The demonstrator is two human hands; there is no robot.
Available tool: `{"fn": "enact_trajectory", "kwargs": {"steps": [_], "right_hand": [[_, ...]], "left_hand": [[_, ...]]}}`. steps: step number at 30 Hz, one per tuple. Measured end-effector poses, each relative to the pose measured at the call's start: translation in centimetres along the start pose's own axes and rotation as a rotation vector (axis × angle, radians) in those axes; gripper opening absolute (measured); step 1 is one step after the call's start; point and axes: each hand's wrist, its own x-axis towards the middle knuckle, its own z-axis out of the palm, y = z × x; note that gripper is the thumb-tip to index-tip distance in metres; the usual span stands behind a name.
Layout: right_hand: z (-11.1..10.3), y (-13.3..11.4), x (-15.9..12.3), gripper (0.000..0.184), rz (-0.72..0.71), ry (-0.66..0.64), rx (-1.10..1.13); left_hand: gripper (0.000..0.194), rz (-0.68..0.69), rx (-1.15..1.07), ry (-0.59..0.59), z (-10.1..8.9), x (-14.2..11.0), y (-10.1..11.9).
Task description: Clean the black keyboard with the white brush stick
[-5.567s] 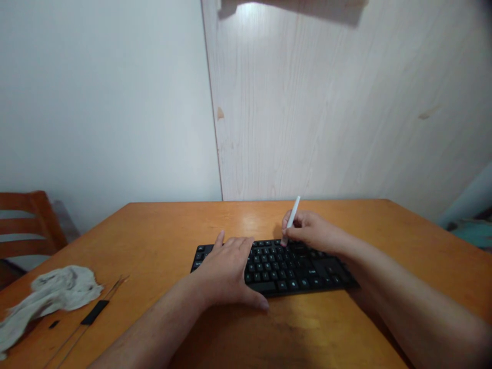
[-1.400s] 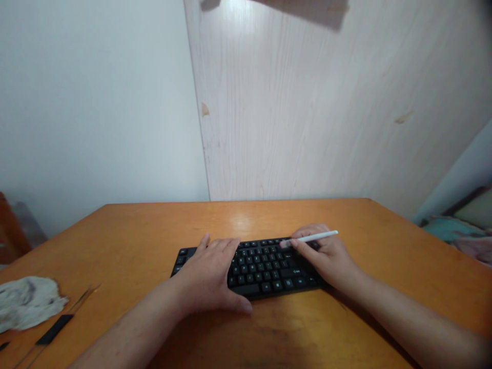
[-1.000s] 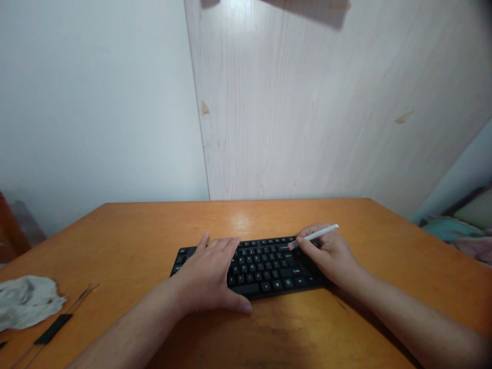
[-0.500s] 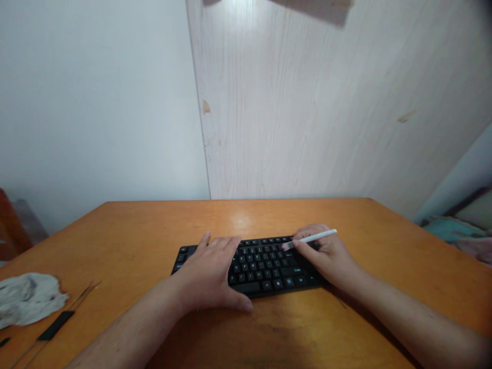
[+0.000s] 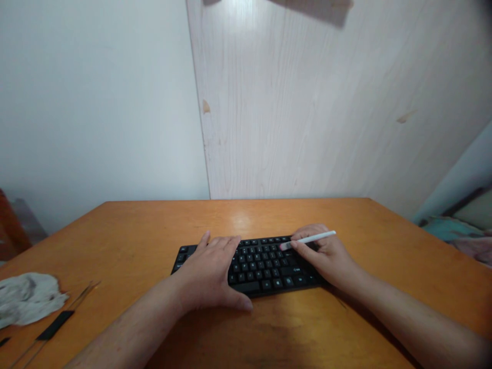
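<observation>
The left hand (image 5: 209,274) is spread wide, palm down, across the left part of a black keyboard (image 5: 257,265), its fingers reaching to the far edge and its thumb stretched out past the near edge, over the table (image 5: 154,225); it covers many of the keys there. The right hand (image 5: 326,253) is closed in a pinch on a slim brush (image 5: 315,237), holding it between thumb and fingers, close to the bristle end. The white handle slants up and away to the right, its end sticking out beyond the hand, while the pinkish bristles (image 5: 284,246) point left and appear to meet the keys in the upper right of the main block. The keyboard lies flat near the middle of the table, its space bar side toward the person and its right end set slightly farther away than the left; the right hand and wrist hide much of that right end. At the left of the table lies a crumpled whitish cloth (image 5: 31,297). Just beside it is a thin two-pronged metal tool (image 5: 56,325) with a black band around its middle, partly cut off by the lower edge of the view, and a small black piece (image 5: 4,341) lies nearby. Beyond the table stand a pale wall (image 5: 100,102) and a light wood-grained panel (image 5: 292,102). Part of a brown chair (image 5: 11,230) shows at far left, and rumpled fabric (image 5: 449,230) at far right.
</observation>
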Motion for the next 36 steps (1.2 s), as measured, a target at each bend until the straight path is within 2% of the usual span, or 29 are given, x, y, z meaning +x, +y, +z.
{"fn": "enact_trajectory", "kwargs": {"steps": [4,7,14,19,21,25,27,31,36], "right_hand": [[-0.3,1.4,-0.1,0.022,0.071,0.034,-0.009],[-0.5,1.3,-0.2,0.023,0.109,0.058,0.009],[-0.1,0.0,-0.2,0.021,-0.002,-0.008,0.067],[-0.3,1.2,-0.2,0.022,0.14,0.027,0.064],[-0.5,1.0,-0.3,0.023,0.225,0.032,0.189],[-0.7,-0.4,-0.3,0.024,0.411,-0.023,0.579],[-0.8,-1.0,-0.3,0.025,0.456,-0.026,0.674],[-0.7,-1.8,-0.5,0.025,0.517,-0.059,0.822],[-0.4,-2.8,-1.4,0.019,0.543,-0.151,0.974]], "left_hand": [[0.128,-0.004,0.01,-0.002,0.1,0.0,0.0],[0.127,-0.001,0.011,0.004,0.3,0.0,0.0],[0.128,0.018,0.009,0.03,0.5,0.0,-0.5],[0.126,0.002,0.009,0.014,0.2,0.0,0.0],[0.126,0.002,0.012,0.012,0.1,-0.1,0.1],[0.128,0.014,0.011,0.001,-0.3,-0.2,0.1],[0.126,0.012,0.0,-0.014,-0.5,-0.2,0.1],[0.108,0.003,-0.021,0.019,-0.7,-0.2,0.2],[0.06,0.118,-0.088,0.212,-0.8,-0.2,2.2]]}}
